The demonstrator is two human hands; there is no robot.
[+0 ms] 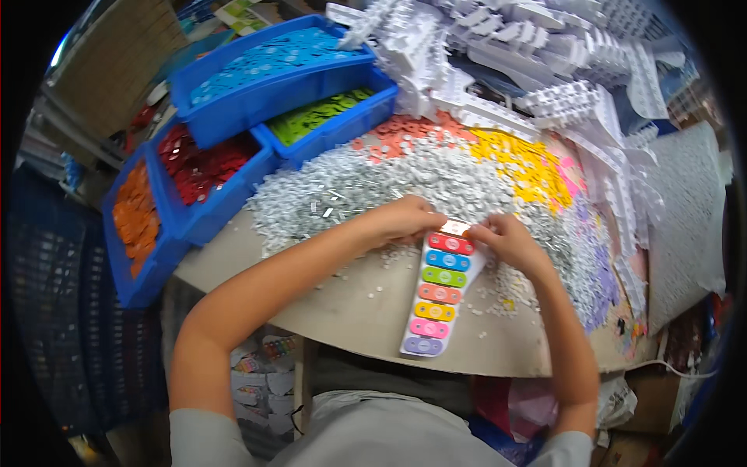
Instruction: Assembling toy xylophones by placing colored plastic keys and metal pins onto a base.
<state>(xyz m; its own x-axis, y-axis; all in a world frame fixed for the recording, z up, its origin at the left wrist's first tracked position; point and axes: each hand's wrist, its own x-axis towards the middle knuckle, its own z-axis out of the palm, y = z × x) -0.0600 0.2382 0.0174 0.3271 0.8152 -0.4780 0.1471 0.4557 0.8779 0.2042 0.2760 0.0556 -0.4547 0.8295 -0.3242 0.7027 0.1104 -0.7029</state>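
A toy xylophone [440, 293] lies at the table's front, its narrow white base carrying a row of coloured bars from red at the far end to purple nearest me. At its far end sits a pale, whitish bar [455, 227] above the red one. My left hand [408, 220] is closed, its fingertips at the left end of that pale bar. From the other side my right hand [507, 240] pinches the bar's right end. Whether a small part is hidden under either set of fingertips I cannot make out.
Loose silvery-white small parts [327, 183] are heaped beyond my hands, with yellow bars [529, 165] and coral bars [405, 134] behind. Blue bins [268, 97] hold blue, green, red and orange bars on the left. White plastic bases [537, 58] are piled at the back right.
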